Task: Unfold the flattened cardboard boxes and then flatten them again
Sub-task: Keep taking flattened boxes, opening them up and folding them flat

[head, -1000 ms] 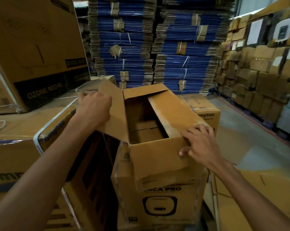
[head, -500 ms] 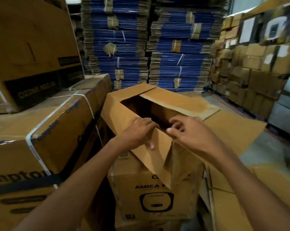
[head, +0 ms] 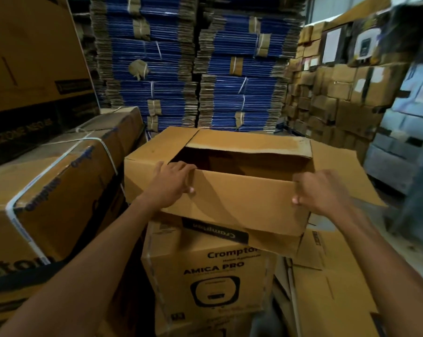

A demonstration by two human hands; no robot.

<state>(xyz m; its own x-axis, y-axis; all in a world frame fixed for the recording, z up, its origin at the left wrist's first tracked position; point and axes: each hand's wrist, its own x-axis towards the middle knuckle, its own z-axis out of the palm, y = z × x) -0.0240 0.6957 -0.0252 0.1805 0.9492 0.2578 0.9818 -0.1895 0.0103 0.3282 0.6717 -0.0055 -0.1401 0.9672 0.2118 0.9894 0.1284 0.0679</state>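
Head view, warehouse aisle.

- Cardboard box (head: 242,205) sat at frame centre, opened out into its box shape with the mouth facing up and a dark interior visible. It rested tilted on top of a printed carton (head: 205,276) marked "Crompton AMICA PRO" at 6 o'clock.
- Left flap (head: 154,149) lay folded across the top. Far flap (head: 251,143) leaned in over the opening. Right flap (head: 339,171) splayed outward toward 3 o'clock.
- Left hand (head: 171,184) gripped the near-left corner of the rim, fingers curled over the edge into the opening and thumb on the outer face.
- Right hand (head: 321,190) was at the near-right corner. It was motion-blurred, but the fingers appeared bent round the corner edge, clamped on it.
- The hands were well apart, one at each near corner, with the near panel spanning between them.

Surroundings:
- Strapped carton (head: 59,181) at 9 o'clock, white banding over it.
- Large carton (head: 30,57) with a black band at 10 o'clock.
- Blue bundles (head: 171,69) of flattened cartons stacked high at 12 o'clock.
- Wall of brown cartons (head: 332,98) at 2 o'clock.
- Flat cardboard sheets (head: 327,295) at 4 o'clock, beside the printed carton.
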